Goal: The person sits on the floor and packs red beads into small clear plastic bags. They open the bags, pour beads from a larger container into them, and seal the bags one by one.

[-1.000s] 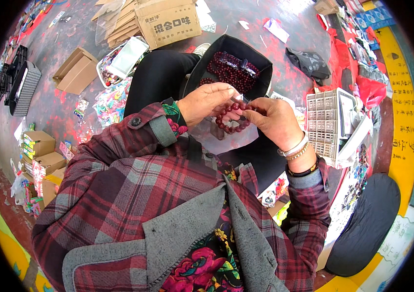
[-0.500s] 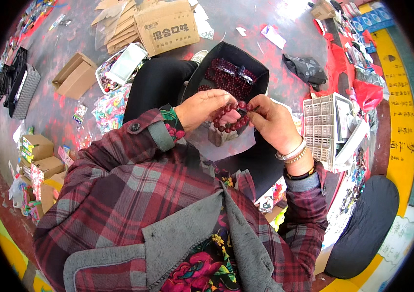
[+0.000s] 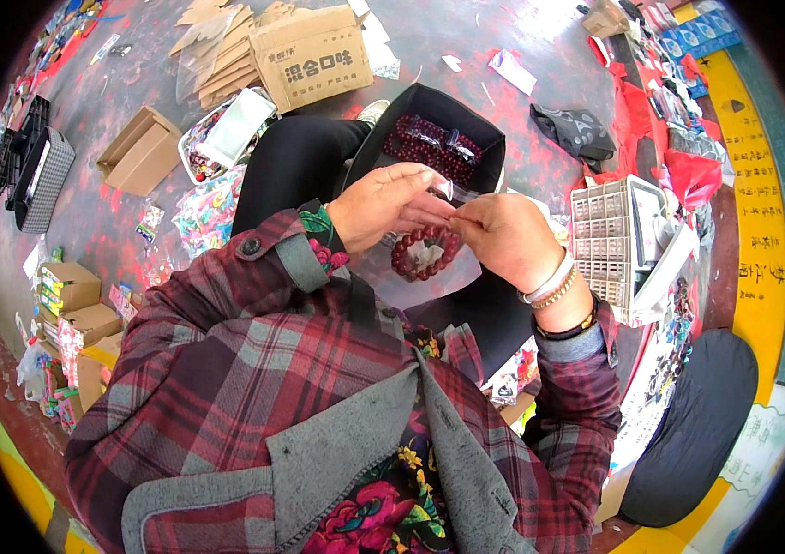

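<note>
Bracelet (image 3: 401, 257) lies below fingers (image 3: 472, 220), right pinched, left unclear, boxes (image 3: 312, 60) dotting the blotched floor (image 3: 448, 37).

the head view is a wide fisheye, looking down from the wearer's head, upright and unmirrored; the plaid jacket (image 3: 226, 369) looms closest, from four to eight o'clock; near centre sit the left hand (image 3: 383, 205) at twelve and right hand (image 3: 512, 240) at two; floor (image 3: 443, 42) recedes toward twelve; a yellow band (image 3: 750, 314) curves at three

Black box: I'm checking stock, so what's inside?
Dark red beads, seemingly partly in clear wrap. The left hand covers part of the box's near side; anything beneath can't be seen.
</note>
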Available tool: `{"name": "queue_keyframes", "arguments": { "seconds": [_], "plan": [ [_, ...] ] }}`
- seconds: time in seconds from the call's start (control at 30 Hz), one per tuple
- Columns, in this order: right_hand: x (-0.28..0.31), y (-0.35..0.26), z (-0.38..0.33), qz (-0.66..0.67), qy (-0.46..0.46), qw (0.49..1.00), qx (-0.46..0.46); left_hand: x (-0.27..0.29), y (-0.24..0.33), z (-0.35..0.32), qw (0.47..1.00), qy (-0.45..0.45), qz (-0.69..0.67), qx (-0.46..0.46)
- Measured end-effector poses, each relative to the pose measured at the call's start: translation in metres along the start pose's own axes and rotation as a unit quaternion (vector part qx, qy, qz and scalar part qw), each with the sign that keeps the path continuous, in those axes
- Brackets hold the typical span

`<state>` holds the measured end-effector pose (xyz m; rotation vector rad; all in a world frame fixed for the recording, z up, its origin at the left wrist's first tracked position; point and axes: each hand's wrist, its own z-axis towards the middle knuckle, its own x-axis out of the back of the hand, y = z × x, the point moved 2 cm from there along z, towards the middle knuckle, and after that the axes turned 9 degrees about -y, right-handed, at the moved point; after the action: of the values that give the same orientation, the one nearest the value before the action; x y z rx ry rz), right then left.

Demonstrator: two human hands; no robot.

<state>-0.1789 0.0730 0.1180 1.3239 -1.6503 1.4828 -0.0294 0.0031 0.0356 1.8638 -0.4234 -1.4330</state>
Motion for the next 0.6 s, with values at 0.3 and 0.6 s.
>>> {"name": "queue_keyframes", "arguments": {
  "seconds": [0.3,0.6],
  "plan": [
    [0.001,0.039,-0.034,0.484,0.264,0.832,-0.062,0.000,0.035,-0.003,0.998,-0.023,-0.047,-0.047],
    [-0.082,0.028,-0.012,0.718,0.128,0.682,0.055,-0.002,0.050,0.014,0.989,-0.024,-0.113,-0.097]
  ]
}}
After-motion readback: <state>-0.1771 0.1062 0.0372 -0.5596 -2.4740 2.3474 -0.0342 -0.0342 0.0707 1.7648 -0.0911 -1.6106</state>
